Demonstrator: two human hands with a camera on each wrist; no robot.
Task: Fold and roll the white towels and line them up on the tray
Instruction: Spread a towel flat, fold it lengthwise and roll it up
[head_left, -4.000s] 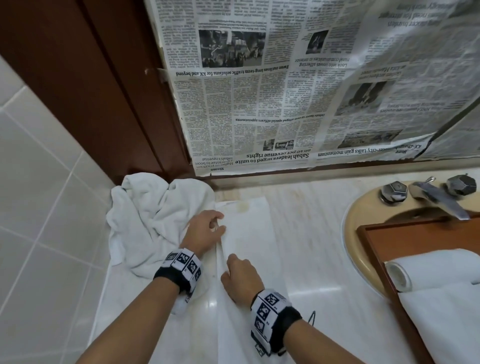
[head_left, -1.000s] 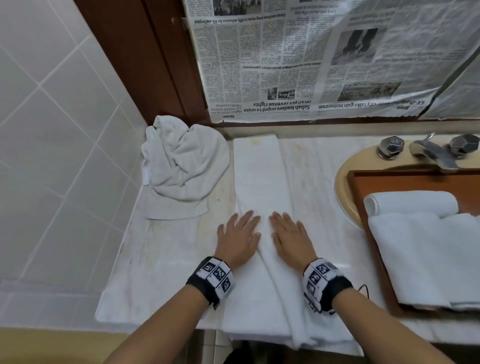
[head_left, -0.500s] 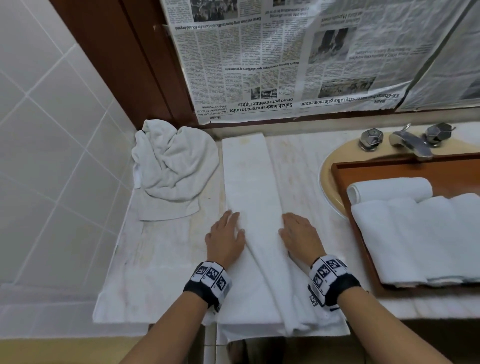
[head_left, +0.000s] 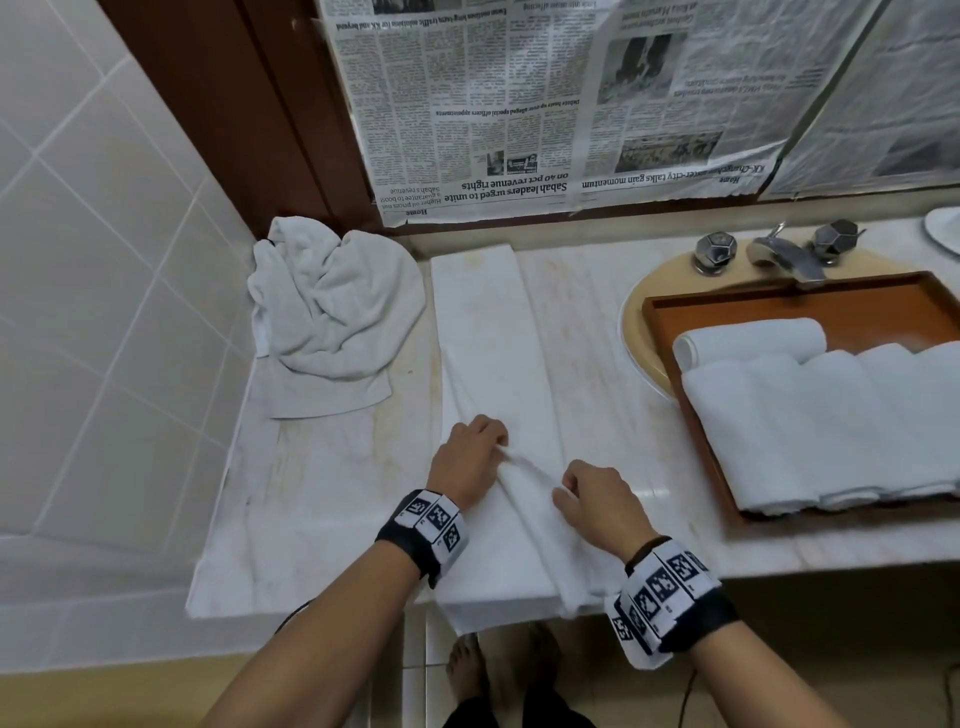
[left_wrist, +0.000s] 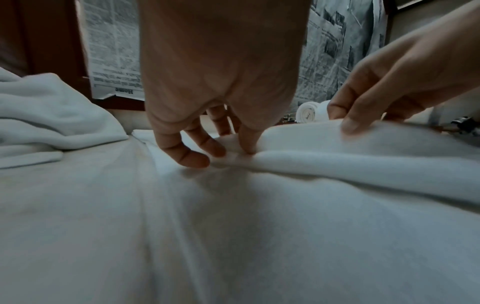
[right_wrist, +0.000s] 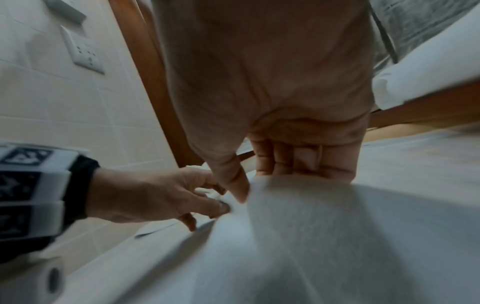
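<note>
White terry, the long folded towel (head_left: 498, 395) lies across the bench (head_left: 322, 499), overhanging its front edge; soft and limp. Your left hand (head_left: 470, 460) and right hand (head_left: 597, 506) pinch its raised fold; grip both layers.

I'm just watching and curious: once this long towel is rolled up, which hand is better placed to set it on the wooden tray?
Probably the right hand. The tray sits on its side. The left hand would have to cross over.
</note>
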